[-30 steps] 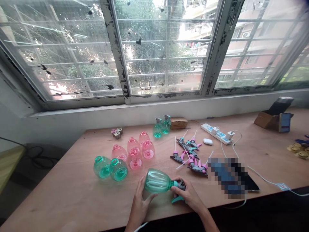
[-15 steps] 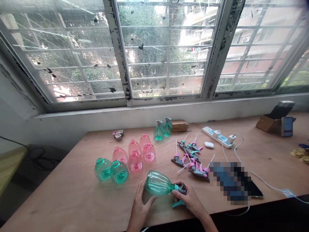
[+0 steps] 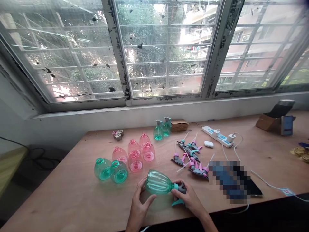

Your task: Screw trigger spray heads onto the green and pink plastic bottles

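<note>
A clear green spray bottle (image 3: 158, 183) lies on its side in front of me, base to the left. My right hand (image 3: 189, 196) is closed around its neck and grey sprayer head (image 3: 182, 188); the teal trigger (image 3: 178, 202) points down toward me. At the base end, my left hand (image 3: 142, 199) cups the bottle with its fingers partly hidden behind it, thumb held out below. Left of it stand two open green bottles (image 3: 119, 172) and several open pink bottles (image 3: 135, 162). Grey sprayer heads with pink or teal parts (image 3: 199, 169) lie in a pile beyond my right hand.
Two green bottles with sprayer heads (image 3: 158, 131) stand at the back beside a brown cardboard box (image 3: 179, 125). A power strip (image 3: 218, 137) with cables, a white case (image 3: 209, 144) and a dark, partly blurred-out device (image 3: 253, 188) lie to the right. Small blocks (image 3: 117, 137) sit back left.
Almost nothing differs. The view has shifted very slightly, and both hands keep the same hold on the green spray bottle.
</note>
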The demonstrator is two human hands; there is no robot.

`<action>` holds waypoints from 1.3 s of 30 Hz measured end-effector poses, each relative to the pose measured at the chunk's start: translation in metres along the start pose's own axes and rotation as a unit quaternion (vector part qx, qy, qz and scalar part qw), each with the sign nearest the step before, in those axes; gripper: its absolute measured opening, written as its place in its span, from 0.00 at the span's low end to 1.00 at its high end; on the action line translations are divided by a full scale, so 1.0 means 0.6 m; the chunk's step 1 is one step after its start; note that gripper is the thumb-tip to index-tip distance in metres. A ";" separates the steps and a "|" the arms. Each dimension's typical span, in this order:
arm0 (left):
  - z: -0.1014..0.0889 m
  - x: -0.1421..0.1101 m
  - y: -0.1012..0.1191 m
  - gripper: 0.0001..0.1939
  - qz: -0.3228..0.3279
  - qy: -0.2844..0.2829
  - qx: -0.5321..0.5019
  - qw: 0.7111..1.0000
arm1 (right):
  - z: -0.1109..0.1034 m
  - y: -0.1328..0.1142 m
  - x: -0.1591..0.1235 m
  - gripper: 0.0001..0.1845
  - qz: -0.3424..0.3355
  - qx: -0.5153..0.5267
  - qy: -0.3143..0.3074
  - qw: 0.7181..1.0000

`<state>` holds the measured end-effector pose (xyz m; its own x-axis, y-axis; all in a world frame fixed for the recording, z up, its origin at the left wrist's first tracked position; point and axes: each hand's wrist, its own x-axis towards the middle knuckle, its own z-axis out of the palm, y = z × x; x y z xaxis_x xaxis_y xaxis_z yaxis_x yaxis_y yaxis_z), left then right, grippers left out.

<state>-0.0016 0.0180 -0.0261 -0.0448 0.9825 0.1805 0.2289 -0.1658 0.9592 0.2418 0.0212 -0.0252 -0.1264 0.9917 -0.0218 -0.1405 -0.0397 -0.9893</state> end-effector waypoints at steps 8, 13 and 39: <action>0.003 0.001 0.002 0.25 -0.006 0.005 0.013 1.000 | 0.003 0.002 0.001 0.19 -0.003 0.003 -0.004 1.000; -0.003 0.001 0.002 0.25 0.000 0.007 0.037 0.999 | 0.001 0.011 0.003 0.18 -0.009 0.010 0.002 1.000; 0.019 0.015 0.019 0.27 -0.024 0.048 0.036 0.998 | 0.004 0.000 0.001 0.17 -0.012 -0.006 -0.002 1.000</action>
<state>0.0114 0.0256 -0.0160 -0.1492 0.9760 0.1587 0.2935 -0.1096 0.9497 0.2395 0.0219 -0.0250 -0.1265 0.9920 0.0026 -0.1327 -0.0143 -0.9911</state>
